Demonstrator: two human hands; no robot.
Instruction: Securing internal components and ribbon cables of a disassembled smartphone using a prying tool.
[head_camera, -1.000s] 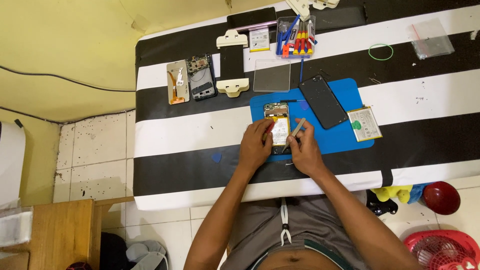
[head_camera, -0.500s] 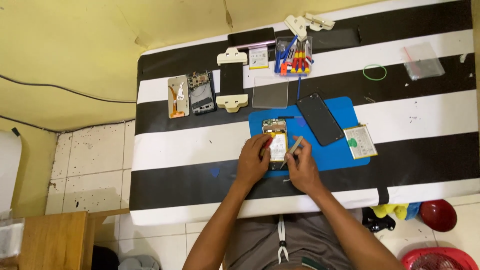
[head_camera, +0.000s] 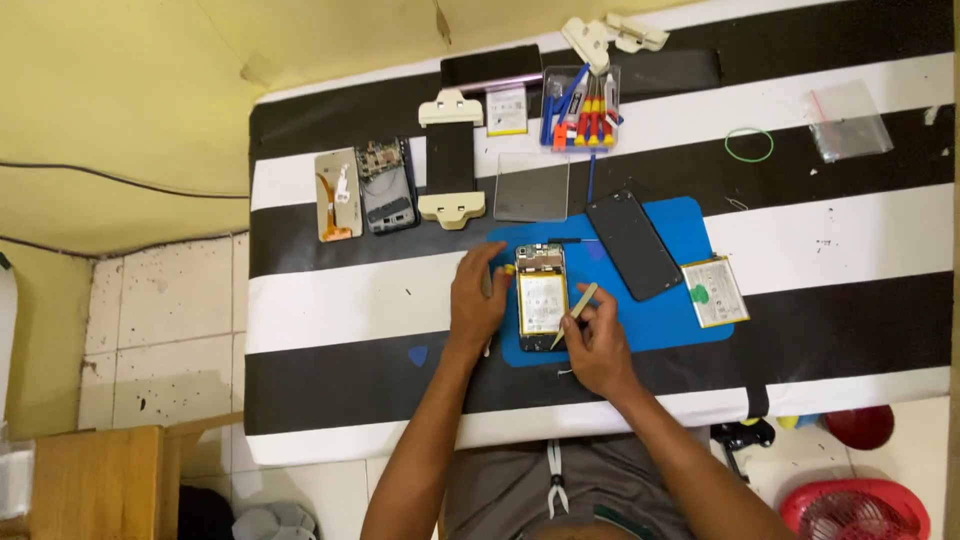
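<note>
Fingers (head_camera: 590, 318) pinched on pry stick (head_camera: 573, 314)

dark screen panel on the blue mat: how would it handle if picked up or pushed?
The screen panel looks thin and flat, so probably light and fragile, and hard to lift by its edges. Its glossy face suggests it may be slippery. Lying flat on the blue mat, it should slide rather than roll or tip.

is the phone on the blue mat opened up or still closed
Opened up. The phone lies with no back cover, its pale battery and circuit board showing. The left hand steadies its edge; the right hand holds a pale pry tool against it.
</note>
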